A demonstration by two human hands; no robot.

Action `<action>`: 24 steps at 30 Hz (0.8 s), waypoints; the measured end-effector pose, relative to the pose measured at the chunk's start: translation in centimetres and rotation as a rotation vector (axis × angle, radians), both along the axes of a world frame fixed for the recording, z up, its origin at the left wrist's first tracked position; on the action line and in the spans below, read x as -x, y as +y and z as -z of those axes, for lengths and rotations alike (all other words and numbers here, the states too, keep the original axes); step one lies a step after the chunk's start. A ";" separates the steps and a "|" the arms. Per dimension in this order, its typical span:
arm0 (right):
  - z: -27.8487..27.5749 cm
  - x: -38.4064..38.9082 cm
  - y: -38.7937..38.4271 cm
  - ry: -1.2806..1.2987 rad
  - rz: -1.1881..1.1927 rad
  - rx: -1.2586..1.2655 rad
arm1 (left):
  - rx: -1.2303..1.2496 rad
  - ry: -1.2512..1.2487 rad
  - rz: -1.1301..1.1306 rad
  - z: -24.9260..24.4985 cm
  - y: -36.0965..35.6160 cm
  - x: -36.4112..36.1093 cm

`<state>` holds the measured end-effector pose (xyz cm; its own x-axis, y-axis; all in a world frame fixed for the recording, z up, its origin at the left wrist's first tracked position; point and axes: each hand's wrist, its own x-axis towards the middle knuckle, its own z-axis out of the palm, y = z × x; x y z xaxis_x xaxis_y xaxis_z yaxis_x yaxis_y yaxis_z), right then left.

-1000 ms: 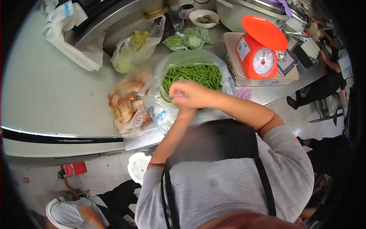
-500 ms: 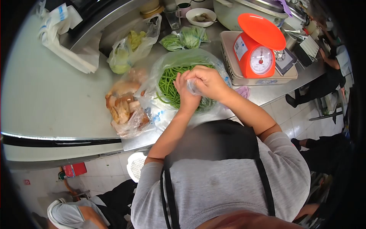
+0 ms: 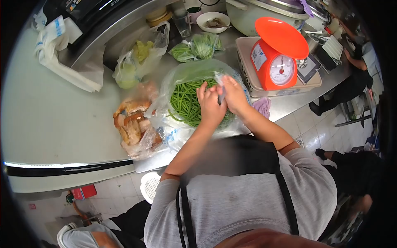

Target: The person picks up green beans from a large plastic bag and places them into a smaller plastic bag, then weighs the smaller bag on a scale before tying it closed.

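A clear plastic bag (image 3: pixel 188 72) full of long green beans (image 3: pixel 185 103) lies on the steel counter in front of me. My left hand (image 3: pixel 210 106) and my right hand (image 3: pixel 234 96) meet over the bag's right side. Both pinch a fold of the bag's plastic between them, near its opening. The beans under my hands are hidden.
A bag of brown food (image 3: pixel 134 124) lies left of the beans. An orange scale (image 3: pixel 275 53) stands on a beige box to the right. Behind are a bag of greens (image 3: pixel 196 45), a yellowish bag (image 3: pixel 136 58), a glass and a bowl. A person sits at far right.
My hands have moved from the bag's near left edge up and to the right, onto its right side. They have taken hold of the plastic there.
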<state>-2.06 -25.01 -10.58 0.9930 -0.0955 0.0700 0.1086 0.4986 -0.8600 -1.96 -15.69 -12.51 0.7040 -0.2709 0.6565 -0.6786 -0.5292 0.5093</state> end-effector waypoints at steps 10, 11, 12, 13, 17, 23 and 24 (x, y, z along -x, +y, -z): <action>-6.8 0.2 -4.0 -0.800 0.489 1.497 | -0.184 -0.100 -0.038 -0.8 0.3 0.6; -7.6 0.8 -4.1 -0.906 0.442 1.686 | -0.201 -0.108 -0.040 -1.0 0.3 0.8; -7.5 1.1 -4.5 -0.878 0.310 1.829 | -0.219 -0.114 -0.040 -1.2 0.3 1.0; -7.4 1.3 -4.9 -0.853 0.167 1.961 | -0.238 -0.122 -0.038 -1.3 0.4 1.0; -6.6 0.9 -7.6 -0.500 -0.284 2.047 | -0.222 0.037 0.112 -2.2 1.1 0.1; -11.5 2.2 -8.3 -0.440 -0.509 1.606 | -0.209 0.342 0.278 -9.4 3.2 1.9; -12.3 2.5 -8.4 -0.457 -0.553 1.526 | -0.202 0.427 0.357 -11.4 3.4 2.6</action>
<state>-4.52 -33.45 1.69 0.7554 0.6544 0.0342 0.5769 -0.6394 -0.5083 -4.51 -12.24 -1.15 0.7372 -0.6294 0.2459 -0.5893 -0.4209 0.6896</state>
